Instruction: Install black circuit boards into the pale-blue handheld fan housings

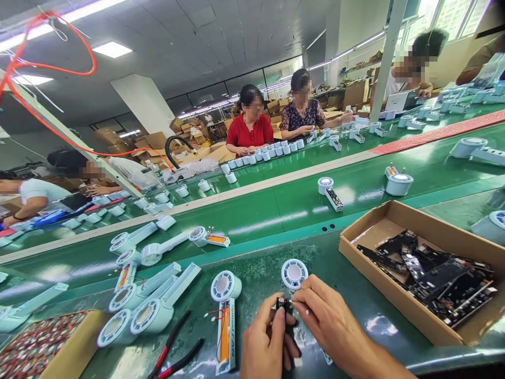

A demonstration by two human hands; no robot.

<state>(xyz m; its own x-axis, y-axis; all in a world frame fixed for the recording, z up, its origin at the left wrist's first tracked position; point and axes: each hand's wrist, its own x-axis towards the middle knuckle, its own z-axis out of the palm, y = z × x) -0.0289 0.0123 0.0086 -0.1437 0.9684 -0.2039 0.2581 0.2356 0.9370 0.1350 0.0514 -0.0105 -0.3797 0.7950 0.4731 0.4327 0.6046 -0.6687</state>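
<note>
My left hand [265, 339] pinches a narrow black circuit board [281, 302] upright between thumb and fingers. Close against its top, the fingertips of my right hand [335, 321] are pressed together; whatever small thing is in them is hidden. Just beyond both hands lies a pale blue handheld fan [294, 273] with a round grille, its handle mostly covered by my hands. To the left rests another fan [225, 287], its open handle showing an orange battery [223, 331] and thin red wires.
Red-and-black-handled pliers [169, 352] lie left of my hands, near several fans [152, 316]. A cardboard box [394, 295] of black circuit boards stands right; another box [79, 342] holds wired parts at left. Beyond runs a green conveyor [260, 210] carrying fans, with co-workers [250, 123] opposite.
</note>
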